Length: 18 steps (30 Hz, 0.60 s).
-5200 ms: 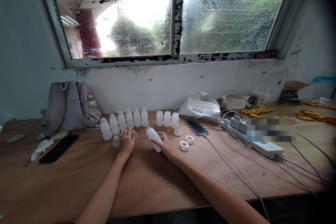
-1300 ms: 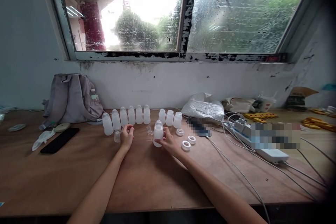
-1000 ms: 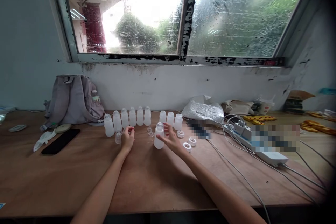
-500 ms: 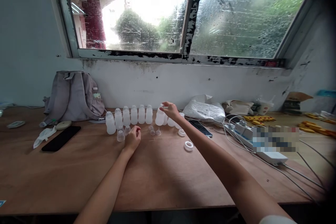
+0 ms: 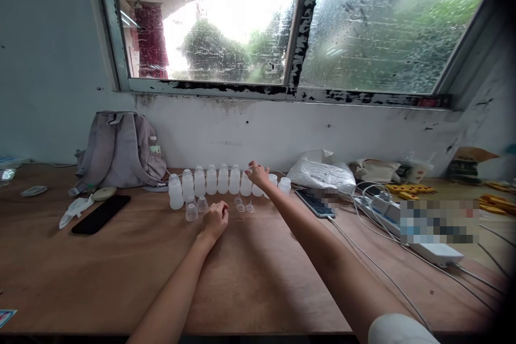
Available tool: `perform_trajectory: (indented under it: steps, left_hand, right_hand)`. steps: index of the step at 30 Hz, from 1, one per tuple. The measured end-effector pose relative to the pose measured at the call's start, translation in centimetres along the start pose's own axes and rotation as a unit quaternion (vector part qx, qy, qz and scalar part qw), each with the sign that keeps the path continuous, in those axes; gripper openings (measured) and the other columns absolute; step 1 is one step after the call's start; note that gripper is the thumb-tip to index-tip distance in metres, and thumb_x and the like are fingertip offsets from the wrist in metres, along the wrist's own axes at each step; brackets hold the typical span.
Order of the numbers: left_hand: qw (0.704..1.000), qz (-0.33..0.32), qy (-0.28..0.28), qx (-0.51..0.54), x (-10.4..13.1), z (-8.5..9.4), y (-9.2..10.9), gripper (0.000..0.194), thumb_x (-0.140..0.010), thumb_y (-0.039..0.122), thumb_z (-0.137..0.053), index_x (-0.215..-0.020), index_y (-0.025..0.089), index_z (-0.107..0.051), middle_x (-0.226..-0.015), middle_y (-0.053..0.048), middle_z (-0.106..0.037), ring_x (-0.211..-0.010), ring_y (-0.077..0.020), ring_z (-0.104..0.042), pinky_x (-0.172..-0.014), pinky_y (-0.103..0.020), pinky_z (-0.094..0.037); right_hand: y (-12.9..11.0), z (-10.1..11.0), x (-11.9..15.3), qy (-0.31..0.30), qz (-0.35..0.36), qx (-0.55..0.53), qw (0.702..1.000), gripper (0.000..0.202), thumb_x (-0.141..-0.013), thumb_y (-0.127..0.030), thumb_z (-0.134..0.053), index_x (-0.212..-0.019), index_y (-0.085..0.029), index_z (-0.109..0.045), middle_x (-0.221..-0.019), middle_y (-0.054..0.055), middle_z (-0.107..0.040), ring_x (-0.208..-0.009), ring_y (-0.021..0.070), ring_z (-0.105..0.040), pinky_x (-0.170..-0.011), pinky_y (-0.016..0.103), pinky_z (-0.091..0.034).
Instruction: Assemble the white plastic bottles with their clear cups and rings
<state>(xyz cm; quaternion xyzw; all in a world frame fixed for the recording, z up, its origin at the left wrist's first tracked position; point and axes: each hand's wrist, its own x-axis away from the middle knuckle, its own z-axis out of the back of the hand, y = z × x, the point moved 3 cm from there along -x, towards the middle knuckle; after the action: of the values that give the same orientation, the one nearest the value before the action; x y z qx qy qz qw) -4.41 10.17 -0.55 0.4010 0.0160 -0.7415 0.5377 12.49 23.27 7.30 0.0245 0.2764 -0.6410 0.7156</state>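
A row of frosted white bottles [image 5: 211, 180] runs along the back of the wooden table. My right hand [image 5: 258, 173], its fingers apart, is over the right part of the row, close to the top of a bottle [image 5: 245, 185]. On the tabletop near the bottles rests my left hand [image 5: 216, 219], its fingers curled together; whether anything is in them is hidden. Two clear caps [image 5: 191, 211] stand just left of it. Small clear nipple-shaped pieces [image 5: 249, 207] lie in front of the row, between the hands.
A grey backpack [image 5: 121, 148] and a black phone [image 5: 101, 215] are on the left. To the right are a charging phone [image 5: 315, 203], a silvery bag [image 5: 322, 170], a white power strip [image 5: 435, 252] with cables, and yellow objects [image 5: 409, 190].
My right hand has let go of the bottle's top, and its fingers have spread. The camera view has shifted slightly, and my right forearm now hides the white rings.
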Motion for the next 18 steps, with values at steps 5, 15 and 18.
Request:
perform_trajectory:
  steps: [5, 15, 18]
  left_hand:
    - [1.000, -0.006, -0.010, 0.012, 0.1, 0.0, 0.1, 0.015, -0.076, 0.013, -0.041, -0.080, 0.019, -0.054, -0.073, -0.004, -0.056, -0.074, -0.0168, -0.053, -0.067, -0.027, -0.040]
    - [0.998, -0.022, -0.065, 0.004, 0.3, -0.8, 0.7, 0.015, -0.076, 0.013, -0.040, -0.078, 0.018, -0.054, -0.078, -0.004, -0.056, -0.080, -0.0171, -0.048, -0.072, -0.029, -0.038]
    - [0.996, -0.035, -0.081, 0.002, 0.5, -1.1, 1.2, 0.015, -0.076, 0.014, -0.041, -0.081, 0.018, -0.054, -0.082, -0.004, -0.056, -0.082, -0.0169, -0.047, -0.075, -0.029, -0.038]
  right_hand:
    - [-0.1, 0.8, 0.2, 0.010, 0.015, 0.009, 1.000, 0.034, -0.075, -0.034, -0.049, -0.105, -0.019, -0.045, -0.098, 0.009, -0.060, -0.106, 0.0258, -0.042, -0.089, 0.046, -0.018]
    - [3.1, 3.7, 6.6, 0.040, 0.116, 0.022, 0.992, 0.018, -0.078, -0.027, -0.043, -0.087, -0.017, -0.056, -0.089, 0.006, -0.059, -0.085, 0.0171, -0.049, -0.072, 0.025, -0.032]
    - [5.9, 3.6, 9.1, 0.018, 0.046, 0.089, 0.995, 0.019, -0.078, -0.026, -0.042, -0.081, -0.017, -0.058, -0.085, 0.007, -0.059, -0.083, 0.0194, -0.049, -0.071, 0.028, -0.030]
